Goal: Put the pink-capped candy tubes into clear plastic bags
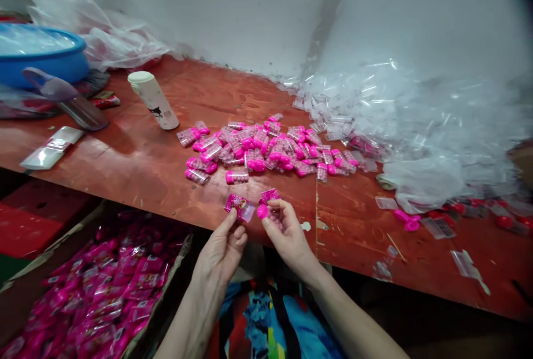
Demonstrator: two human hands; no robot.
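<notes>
At the table's front edge, my left hand (224, 245) pinches a small pink printed sleeve (236, 203) with a clear film end pointing right. Just beside it, my right hand (290, 237) grips a small clear candy bottle (263, 212) with a round pink cap, its body partly hidden by my fingers. Another pink printed piece (270, 195) sticks up behind the right fingers; how it is held is hidden. The sleeve and the bottle are close but apart. Beyond my hands lies a heap of pink-capped candy bottles (254, 145) on the red table (145, 173).
Below left, a carton (183, 253) is full of pink wrapped bottles. A cream flask (156, 100), a clear tumbler (70, 100) and a blue basin (45, 61) stand at left. Clear plastic pieces (375, 109) pile up at right, near a pink plastic piece (408, 220).
</notes>
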